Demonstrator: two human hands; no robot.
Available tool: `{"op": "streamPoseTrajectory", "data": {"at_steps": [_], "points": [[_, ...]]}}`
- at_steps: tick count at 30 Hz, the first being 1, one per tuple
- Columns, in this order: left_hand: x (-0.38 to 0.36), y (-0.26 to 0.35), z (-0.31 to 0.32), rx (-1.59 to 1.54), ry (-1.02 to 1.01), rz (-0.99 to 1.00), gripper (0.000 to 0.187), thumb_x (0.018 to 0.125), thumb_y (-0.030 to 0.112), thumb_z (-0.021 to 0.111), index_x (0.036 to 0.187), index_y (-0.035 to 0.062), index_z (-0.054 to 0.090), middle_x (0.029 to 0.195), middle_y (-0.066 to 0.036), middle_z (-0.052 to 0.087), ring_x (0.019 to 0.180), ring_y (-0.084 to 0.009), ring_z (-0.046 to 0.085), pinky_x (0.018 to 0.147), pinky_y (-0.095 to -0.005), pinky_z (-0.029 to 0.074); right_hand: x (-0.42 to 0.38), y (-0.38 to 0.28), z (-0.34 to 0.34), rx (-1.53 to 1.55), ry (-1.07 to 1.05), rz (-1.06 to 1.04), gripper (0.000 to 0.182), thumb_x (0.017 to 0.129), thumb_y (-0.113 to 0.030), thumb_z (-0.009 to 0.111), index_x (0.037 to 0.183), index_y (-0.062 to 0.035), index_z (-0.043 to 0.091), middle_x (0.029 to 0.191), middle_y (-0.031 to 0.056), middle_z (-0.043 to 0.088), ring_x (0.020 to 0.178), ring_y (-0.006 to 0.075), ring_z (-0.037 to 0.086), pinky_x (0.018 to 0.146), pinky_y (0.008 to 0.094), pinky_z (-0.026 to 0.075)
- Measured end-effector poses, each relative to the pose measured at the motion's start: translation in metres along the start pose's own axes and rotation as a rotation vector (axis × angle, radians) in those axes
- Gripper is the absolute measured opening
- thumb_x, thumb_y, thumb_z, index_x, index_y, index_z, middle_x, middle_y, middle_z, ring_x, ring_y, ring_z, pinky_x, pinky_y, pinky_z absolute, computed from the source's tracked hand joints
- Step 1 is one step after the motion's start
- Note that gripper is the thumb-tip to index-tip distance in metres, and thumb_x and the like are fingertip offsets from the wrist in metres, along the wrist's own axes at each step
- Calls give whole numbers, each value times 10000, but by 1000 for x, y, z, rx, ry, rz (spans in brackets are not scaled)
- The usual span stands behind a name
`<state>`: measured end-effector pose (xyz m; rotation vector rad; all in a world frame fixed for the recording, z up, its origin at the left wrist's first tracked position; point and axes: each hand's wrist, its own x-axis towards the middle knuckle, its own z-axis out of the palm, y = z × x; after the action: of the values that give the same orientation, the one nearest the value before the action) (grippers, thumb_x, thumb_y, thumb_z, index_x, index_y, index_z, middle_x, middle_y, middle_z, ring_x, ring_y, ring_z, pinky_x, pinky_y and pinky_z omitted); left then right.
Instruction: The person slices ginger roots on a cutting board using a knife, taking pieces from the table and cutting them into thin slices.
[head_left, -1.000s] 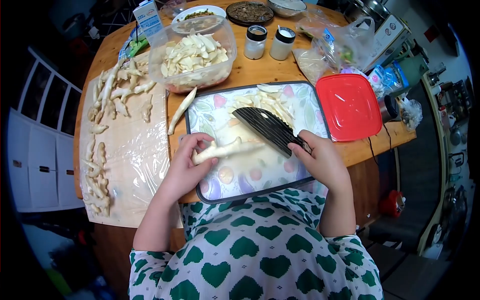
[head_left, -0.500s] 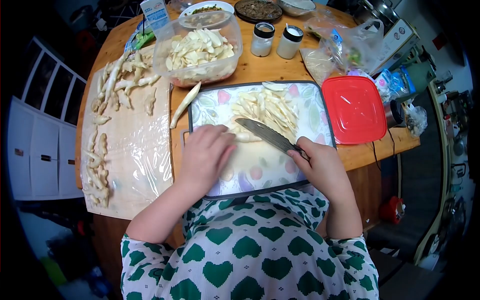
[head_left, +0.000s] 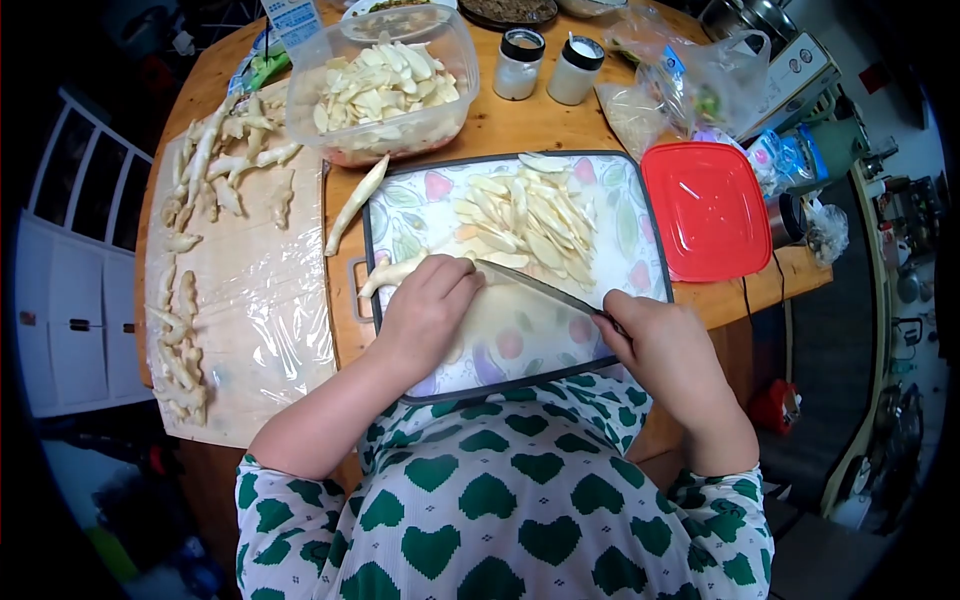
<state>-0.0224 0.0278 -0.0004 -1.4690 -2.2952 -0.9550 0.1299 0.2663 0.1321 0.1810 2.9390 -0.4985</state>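
Observation:
On the floral cutting board (head_left: 410, 210), my left hand (head_left: 432, 305) is closed around a pale root piece (head_left: 390, 273) that sticks out to its left. The handle of a dark knife (head_left: 540, 287) is in my right hand (head_left: 655, 345), and the blade tip meets the root beside my left fingertips. Just beyond the blade lies a pile of pale slices (head_left: 530, 220). Another long root piece (head_left: 357, 205) rests across the board's left edge. Behind it stands a clear plastic tub (head_left: 455, 115) filled with slices.
Whole knobbly roots (head_left: 180, 340) lie on a plastic-covered board (head_left: 265, 330) at the left. A red lid (head_left: 705, 210) sits right of the cutting board. Two jars (head_left: 519, 65), plastic bags (head_left: 715, 85) and dishes (head_left: 508, 10) are at the back.
The knife has turned edge-down, its tip now by my left fingers. My left hand has closed around the root, whose left end now shows. The view has shifted slightly.

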Motion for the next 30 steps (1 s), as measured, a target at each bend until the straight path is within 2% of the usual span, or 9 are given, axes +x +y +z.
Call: {"op": "streamPoseTrajectory", "data": {"at_steps": [11,14,17,20,23,27,30], "points": [[3,6,0,-2,-9,-54,324,765,-16,800,1086,24,788,1098,-118,747,1013,-330,726,857,-406,610,-8,-9,-14,-73,-64,-1,148,1059,-189,672,997,-57,644,806,179,693,742,408,713,664,477,579],[4,6,0,2,0,-51,329,755,-20,800,1081,25,788,1099,-116,745,1013,-328,725,858,-403,610,-8,-12,-10,-97,-98,24,150,1078,-188,661,1020,-52,635,791,193,700,768,408,720,710,490,578],[3,6,3,-10,2,-51,335,752,-25,806,1082,29,789,1090,-116,739,1007,-326,721,849,-401,606,11,-14,0,-47,-252,102,148,1087,-191,652,1048,-48,645,799,202,708,785,411,729,729,493,586],[2,6,6,-28,18,-73,326,753,-27,815,1073,26,784,1079,-114,734,998,-325,716,838,-400,600,12,-7,4,33,-199,88,162,1091,-207,606,1088,-47,629,804,232,683,793,466,715,720,553,570],[2,5,8,-42,33,-45,299,766,-33,819,1058,19,777,1071,-115,729,991,-323,712,829,-400,595,6,1,7,49,-155,66,174,1097,-213,605,1082,-42,633,816,240,699,818,471,722,745,545,576],[4,4,7,-46,40,-33,279,780,-44,818,1050,8,770,1074,-122,727,991,-326,712,832,-399,593,8,6,-5,110,-150,190,206,1095,-231,629,1056,-30,634,874,236,733,862,465,726,766,528,586],[4,6,5,-48,28,-41,287,777,-49,819,1055,7,773,1077,-127,728,994,-329,713,836,-401,593,5,2,-4,132,-95,104,205,1097,-234,633,1043,-36,632,830,232,718,831,454,727,748,524,584]]}}
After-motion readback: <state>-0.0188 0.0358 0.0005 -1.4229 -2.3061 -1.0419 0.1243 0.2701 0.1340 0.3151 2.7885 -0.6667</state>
